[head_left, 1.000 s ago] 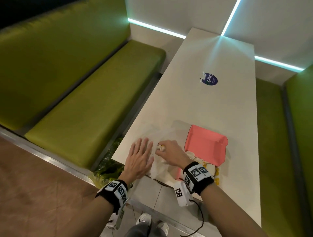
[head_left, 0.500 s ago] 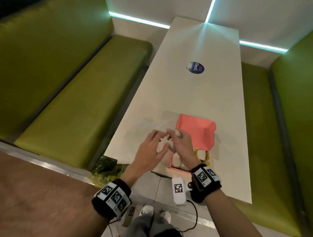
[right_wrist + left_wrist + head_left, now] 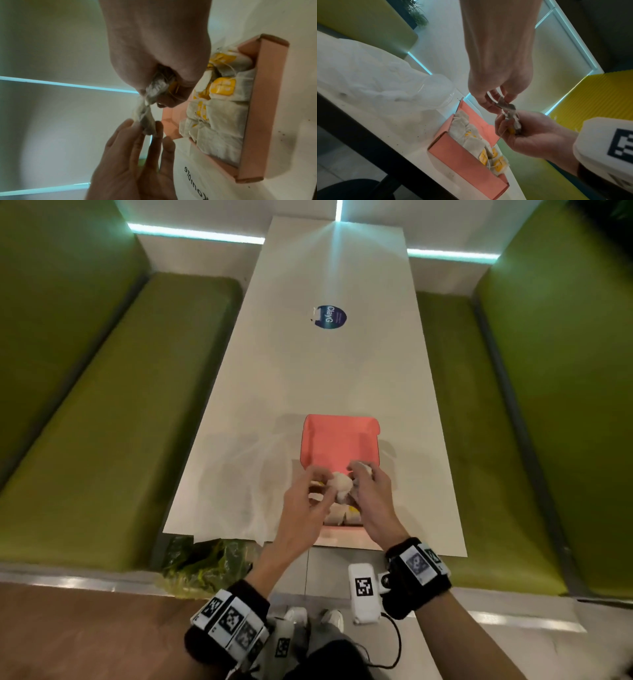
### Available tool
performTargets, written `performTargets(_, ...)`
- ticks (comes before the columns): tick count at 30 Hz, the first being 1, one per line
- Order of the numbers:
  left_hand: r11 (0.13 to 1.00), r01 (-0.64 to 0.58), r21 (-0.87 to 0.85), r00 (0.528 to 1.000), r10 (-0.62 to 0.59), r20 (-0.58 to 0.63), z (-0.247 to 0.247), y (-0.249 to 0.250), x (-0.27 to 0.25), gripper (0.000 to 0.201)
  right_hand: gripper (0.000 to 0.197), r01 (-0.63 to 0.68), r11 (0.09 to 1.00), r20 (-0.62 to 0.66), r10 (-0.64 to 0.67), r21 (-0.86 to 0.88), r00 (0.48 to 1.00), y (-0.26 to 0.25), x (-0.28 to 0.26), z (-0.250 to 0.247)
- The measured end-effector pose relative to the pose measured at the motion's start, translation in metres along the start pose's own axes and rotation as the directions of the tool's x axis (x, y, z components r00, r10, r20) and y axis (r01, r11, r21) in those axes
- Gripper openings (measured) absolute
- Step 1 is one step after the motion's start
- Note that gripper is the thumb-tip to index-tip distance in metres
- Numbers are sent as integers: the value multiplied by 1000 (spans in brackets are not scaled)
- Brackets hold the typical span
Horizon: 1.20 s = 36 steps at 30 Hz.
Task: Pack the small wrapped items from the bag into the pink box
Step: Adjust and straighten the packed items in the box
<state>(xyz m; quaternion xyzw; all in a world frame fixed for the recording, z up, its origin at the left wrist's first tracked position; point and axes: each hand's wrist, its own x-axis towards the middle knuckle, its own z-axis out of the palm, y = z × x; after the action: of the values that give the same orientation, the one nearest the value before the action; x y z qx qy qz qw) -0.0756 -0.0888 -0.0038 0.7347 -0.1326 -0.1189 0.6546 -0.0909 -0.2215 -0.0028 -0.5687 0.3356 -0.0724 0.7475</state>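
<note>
Both hands have come off the bag [image 3: 239,474] at left and now meet above the pink box [image 3: 339,440], centre frame. Right hand [image 3: 371,494] grip pinches a wrapped item [image 3: 510,115]; left hand [image 3: 305,501] pinches its other end. Box nearly full; placement looks imminent.

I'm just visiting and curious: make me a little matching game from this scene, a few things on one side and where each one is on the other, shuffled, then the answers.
Things:
1. pink box
2. clear plastic bag
3. round blue sticker
4. tea bags with yellow tags

Places:
A. far down the middle of the white table
B. packed in rows inside the box
C. lying crumpled on the table, left of the box
D. open at the table's near edge, under both hands

Pairs: 1-D, 2-C, 3-A, 4-B
</note>
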Motion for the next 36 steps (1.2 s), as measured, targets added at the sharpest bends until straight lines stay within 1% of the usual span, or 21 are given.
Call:
performTargets(3,997,5,-73,1000,-7,-28,0,0,5,18,7,12,1000,-25,-12,-3,1000,-3,1,-13)
performTargets(5,996,-5,-89,999,2,-37,-1,2,9,17,11,38,999,-28,-39,-33,999,-6,1,-19)
performTargets(9,995,25,-97,998,-30,-51,-5,5,16,33,16,112,988,-13,-114,-104,993,-13,-1,-24)
performTargets(11,997,20,-69,998,-25,-64,-6,3,18,26,12,139,985,-4,-140,-100,990,-18,-2,-27)
performTargets(13,1000,10,3,997,-9,-78,-7,2,20,15,6,179,978,32,-176,-108,984,-22,-5,-31)
performTargets(15,1000,2,24,998,0,-70,-7,3,21,9,4,259,952,92,-247,-162,965,-24,-10,-32)
performTargets(16,1000,-5,15,998,6,-59,-8,5,21,8,5,308,930,137,-285,-198,949,-25,-13,-31)
performTargets(17,1000,-11,4,999,11,-47,-8,7,21,7,12,348,908,188,-309,-234,932,-24,-15,-30)
performTargets(19,1000,-13,-23,1000,13,-25,-9,11,20,7,23,373,889,285,-297,-266,911,-23,-16,-27)
performTargets(21,999,-1,-42,1000,1,-12,-9,12,19,7,22,382,874,331,-280,-299,901,-20,-15,-23)
performTargets(24,999,6,-49,1000,-7,-19,-11,13,19,6,13,408,849,335,-297,-335,894,-16,-15,-18)
performTargets(26,1000,-5,-29,1000,5,-26,-13,13,18,9,12,418,845,314,-318,-333,894,-14,-17,-17)
performTargets(28,1000,-25,15,999,25,-29,-14,12,17,12,12,413,853,290,-327,-320,900,-13,-19,-16)
performTargets(31,996,-54,66,997,57,-42,-16,12,16,14,12,375,887,282,-300,-269,911,-16,-23,-15)
performTargets(33,995,-71,75,997,74,-38,-17,12,16,14,12,346,909,312,-267,-232,912,-20,-25,-16)
performTargets(36,998,-43,54,998,45,-39,-17,12,16,15,13,353,903,415,-233,-243,880,-21,-29,-18)
